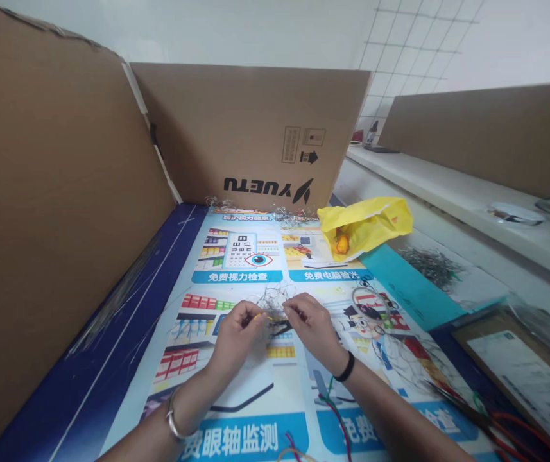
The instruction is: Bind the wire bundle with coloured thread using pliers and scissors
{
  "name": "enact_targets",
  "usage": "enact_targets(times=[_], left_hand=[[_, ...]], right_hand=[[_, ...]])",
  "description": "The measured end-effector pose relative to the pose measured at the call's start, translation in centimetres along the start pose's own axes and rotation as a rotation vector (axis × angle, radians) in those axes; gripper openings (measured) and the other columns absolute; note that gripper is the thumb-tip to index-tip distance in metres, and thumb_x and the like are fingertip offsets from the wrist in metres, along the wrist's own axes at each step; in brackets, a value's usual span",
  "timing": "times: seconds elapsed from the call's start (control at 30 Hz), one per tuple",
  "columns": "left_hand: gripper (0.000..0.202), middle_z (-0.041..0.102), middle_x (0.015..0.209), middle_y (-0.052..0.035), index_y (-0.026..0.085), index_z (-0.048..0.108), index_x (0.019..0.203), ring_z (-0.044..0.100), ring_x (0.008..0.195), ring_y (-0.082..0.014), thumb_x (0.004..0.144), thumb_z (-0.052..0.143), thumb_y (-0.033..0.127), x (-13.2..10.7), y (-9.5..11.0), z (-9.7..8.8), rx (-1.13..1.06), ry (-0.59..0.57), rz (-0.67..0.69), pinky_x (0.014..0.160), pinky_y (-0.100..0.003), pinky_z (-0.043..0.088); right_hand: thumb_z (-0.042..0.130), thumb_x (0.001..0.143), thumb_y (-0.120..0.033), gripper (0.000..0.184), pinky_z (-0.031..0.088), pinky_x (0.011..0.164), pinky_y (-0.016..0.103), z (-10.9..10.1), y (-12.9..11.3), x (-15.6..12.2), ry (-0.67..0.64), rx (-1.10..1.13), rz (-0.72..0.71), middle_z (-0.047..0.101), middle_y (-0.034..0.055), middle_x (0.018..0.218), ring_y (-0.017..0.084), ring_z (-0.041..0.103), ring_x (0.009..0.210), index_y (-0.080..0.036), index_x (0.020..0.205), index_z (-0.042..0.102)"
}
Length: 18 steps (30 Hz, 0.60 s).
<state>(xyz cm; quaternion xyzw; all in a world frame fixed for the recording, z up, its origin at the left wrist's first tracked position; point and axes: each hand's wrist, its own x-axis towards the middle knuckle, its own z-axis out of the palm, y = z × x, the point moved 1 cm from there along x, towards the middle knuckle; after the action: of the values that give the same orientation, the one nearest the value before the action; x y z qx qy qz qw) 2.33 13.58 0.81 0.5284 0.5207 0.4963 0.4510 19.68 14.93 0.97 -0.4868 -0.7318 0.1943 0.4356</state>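
Observation:
Over the printed poster, my left hand (242, 328) is closed in a pinch on a thin yellow wire (262, 317), of which only a short bit shows. Close by on the right, my right hand (312, 321) pinches with thumb and forefinger; what sits between those fingertips is too fine to make out. A loose tangle of thin silvery wire (273, 296) lies just beyond both hands. Below the fingertips is a small dark piece (280, 328), partly hidden. The left wrist wears a metal bangle, the right a black band.
Cardboard panels (246, 128) stand at the back and left. A yellow bag (375, 224) lies back right, near a pile of cut wire (429, 268). A clear ring-shaped coil (369, 304) is right of my hands. Scissors (467, 410) and coloured cords (336, 414) lie nearer.

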Motion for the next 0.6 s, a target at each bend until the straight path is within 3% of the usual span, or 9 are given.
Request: enact_targets(times=[0.2,0.6], left_hand=[[0.01,0.06,0.065,0.0006,0.017,0.06,0.073,0.053,0.06,-0.0128,0.073,0.062,0.027,0.0,-0.2,0.1,-0.019,0.0,-0.01,0.058,-0.023,0.042],[0.009,0.056,0.061,0.0022,0.017,0.058,0.07,0.049,0.057,-0.012,0.074,0.061,0.025,-0.2,0.3,0.8,0.025,0.055,-0.018,0.056,-0.022,0.039]], right_hand=[[0.052,0.083,-0.014,0.014,0.049,0.069,0.027,0.6,-0.8,-0.5,0.003,-0.025,-0.128,0.059,0.0045,0.084,0.015,0.058,0.077,-0.02,0.086,0.064],[0.049,0.086,-0.015,0.015,0.051,0.074,0.03,1.2,-2.0,-0.9,0.016,0.0,-0.211,0.06,0.0058,0.086,0.017,0.058,0.083,-0.021,0.089,0.063]])
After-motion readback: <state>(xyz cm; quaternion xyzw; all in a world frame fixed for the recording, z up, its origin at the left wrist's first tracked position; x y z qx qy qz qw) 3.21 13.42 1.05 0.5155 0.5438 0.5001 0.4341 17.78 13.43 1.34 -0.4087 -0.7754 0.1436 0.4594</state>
